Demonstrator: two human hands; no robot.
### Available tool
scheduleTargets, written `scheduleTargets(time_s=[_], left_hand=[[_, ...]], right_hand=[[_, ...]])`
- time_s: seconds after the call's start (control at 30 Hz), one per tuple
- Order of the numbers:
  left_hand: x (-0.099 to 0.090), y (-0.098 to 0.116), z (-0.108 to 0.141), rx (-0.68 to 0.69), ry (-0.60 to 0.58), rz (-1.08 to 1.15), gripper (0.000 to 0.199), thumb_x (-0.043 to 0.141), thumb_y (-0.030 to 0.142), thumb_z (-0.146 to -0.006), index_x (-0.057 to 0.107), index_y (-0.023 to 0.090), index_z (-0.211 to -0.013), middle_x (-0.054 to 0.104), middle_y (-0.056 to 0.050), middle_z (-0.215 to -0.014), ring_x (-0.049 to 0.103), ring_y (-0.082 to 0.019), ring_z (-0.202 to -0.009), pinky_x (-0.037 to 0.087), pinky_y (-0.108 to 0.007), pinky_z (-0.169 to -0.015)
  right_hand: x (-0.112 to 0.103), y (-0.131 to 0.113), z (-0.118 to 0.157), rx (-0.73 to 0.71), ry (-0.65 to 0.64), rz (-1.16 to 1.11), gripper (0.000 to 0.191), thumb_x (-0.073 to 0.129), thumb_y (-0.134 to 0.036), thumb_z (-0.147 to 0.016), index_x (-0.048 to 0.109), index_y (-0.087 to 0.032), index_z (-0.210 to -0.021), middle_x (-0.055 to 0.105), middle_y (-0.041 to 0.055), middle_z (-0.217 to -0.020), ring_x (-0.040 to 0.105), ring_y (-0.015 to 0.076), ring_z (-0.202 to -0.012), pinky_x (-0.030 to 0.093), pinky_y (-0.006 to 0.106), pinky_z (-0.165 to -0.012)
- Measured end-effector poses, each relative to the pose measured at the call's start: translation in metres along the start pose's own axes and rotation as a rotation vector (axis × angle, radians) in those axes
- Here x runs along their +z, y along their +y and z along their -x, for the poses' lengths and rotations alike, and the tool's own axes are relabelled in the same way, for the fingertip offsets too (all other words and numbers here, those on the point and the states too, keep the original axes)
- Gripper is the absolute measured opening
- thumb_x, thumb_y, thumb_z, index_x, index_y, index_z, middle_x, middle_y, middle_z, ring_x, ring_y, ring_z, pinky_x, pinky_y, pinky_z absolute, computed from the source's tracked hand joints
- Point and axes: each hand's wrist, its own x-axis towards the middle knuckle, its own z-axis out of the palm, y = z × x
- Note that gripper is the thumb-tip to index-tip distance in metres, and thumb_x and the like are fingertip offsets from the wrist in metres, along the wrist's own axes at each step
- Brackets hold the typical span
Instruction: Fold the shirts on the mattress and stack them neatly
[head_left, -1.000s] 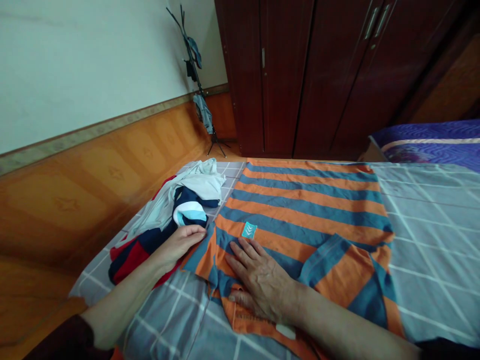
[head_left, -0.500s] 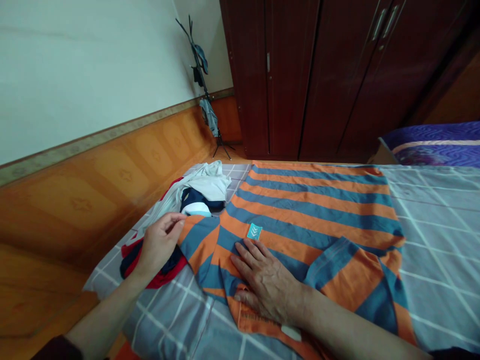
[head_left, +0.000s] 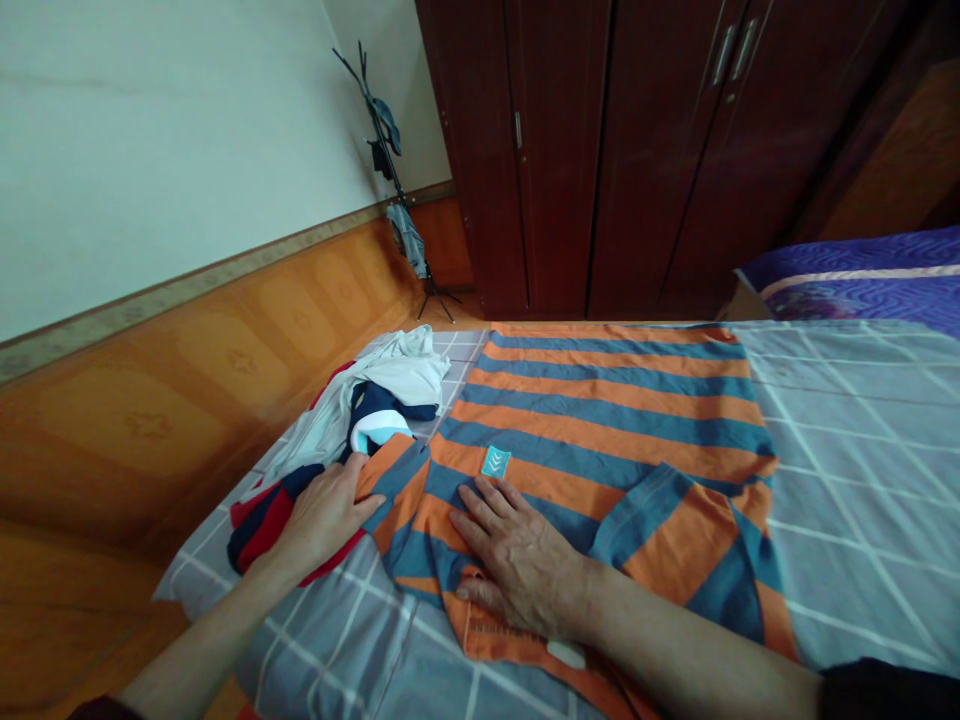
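An orange and blue-grey striped shirt point(head_left: 555, 410) lies spread on the bed, its hem towards the wardrobe and its collar towards me. A small turquoise patch point(head_left: 496, 462) marks the chest. My left hand point(head_left: 326, 515) is at the cuff of the left-side sleeve, thumb lying over the cloth and the other fingers at and partly behind its edge. Flat on the upper chest, just below the patch, rests my right hand point(head_left: 517, 560), fingers stretched out and palm down. The other sleeve point(head_left: 675, 535) is folded inward over the shirt's body.
Crumpled white, navy and red clothes point(head_left: 397, 370) lie left of the shirt, close to my left hand. The bed has a grey checked sheet point(head_left: 847, 480). Beyond stand a dark wardrobe point(head_left: 555, 220), a coat rack point(head_left: 397, 190) and a purple-covered surface point(head_left: 862, 270).
My left hand has gone from a fingertip pinch at the sleeve's edge to thumb over the cuff. The sleeve end has shifted slightly. My right hand stays flat; the view has turned a little.
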Motion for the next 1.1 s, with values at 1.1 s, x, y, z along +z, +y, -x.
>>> scheduleTargets(time_s=[1.1], left_hand=[[0.014,0.060,-0.092,0.413,-0.104,0.767,0.023,0.063,0.023,-0.070,0.065,0.019,-0.093,0.063,-0.003,-0.096,0.057,-0.019,-0.086,0.043,-0.029,-0.079]], right_hand=[[-0.006,-0.005,0.000,0.188,0.107,-0.154,0.048,0.041,-0.054,-0.089,0.065,-0.015,-0.074,0.065,0.0083,-0.075,0.057,0.0182,-0.069,0.040,0.028,-0.066]])
